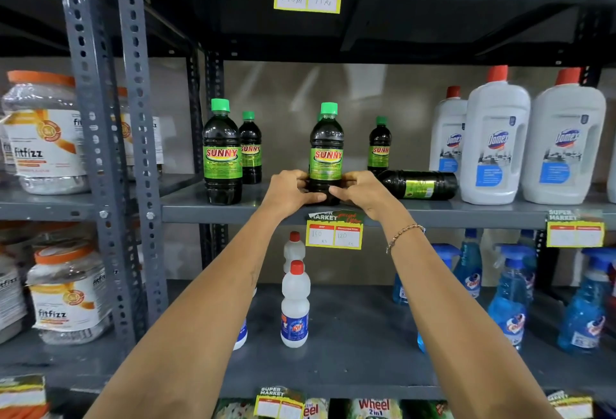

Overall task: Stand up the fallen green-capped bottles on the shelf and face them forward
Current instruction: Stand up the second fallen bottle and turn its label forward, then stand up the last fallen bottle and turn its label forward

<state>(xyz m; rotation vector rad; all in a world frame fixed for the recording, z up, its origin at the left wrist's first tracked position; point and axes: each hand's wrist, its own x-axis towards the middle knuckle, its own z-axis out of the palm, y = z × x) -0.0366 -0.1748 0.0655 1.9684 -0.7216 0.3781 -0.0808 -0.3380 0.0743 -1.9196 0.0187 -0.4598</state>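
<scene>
A dark bottle with a green cap and a green SUNNY label [326, 148] stands upright at the front of the middle shelf [213, 210], label facing me. My left hand [290, 190] and my right hand [361, 190] both grip its base. Three more green-capped bottles stand upright: one at the front left [222, 152], one behind it [250, 148], one further back on the right [379, 147]. Another dark bottle [420, 184] lies on its side just right of my right hand, its cap end hidden behind that hand.
Large white Domex jugs [496, 142] with red caps fill the shelf's right side, close to the fallen bottle. Price tags [334, 233] hang from the shelf edges. Below stand white red-capped bottles [295, 302] and blue spray bottles [510, 295]. Fitfizz jars [43, 132] fill the left rack.
</scene>
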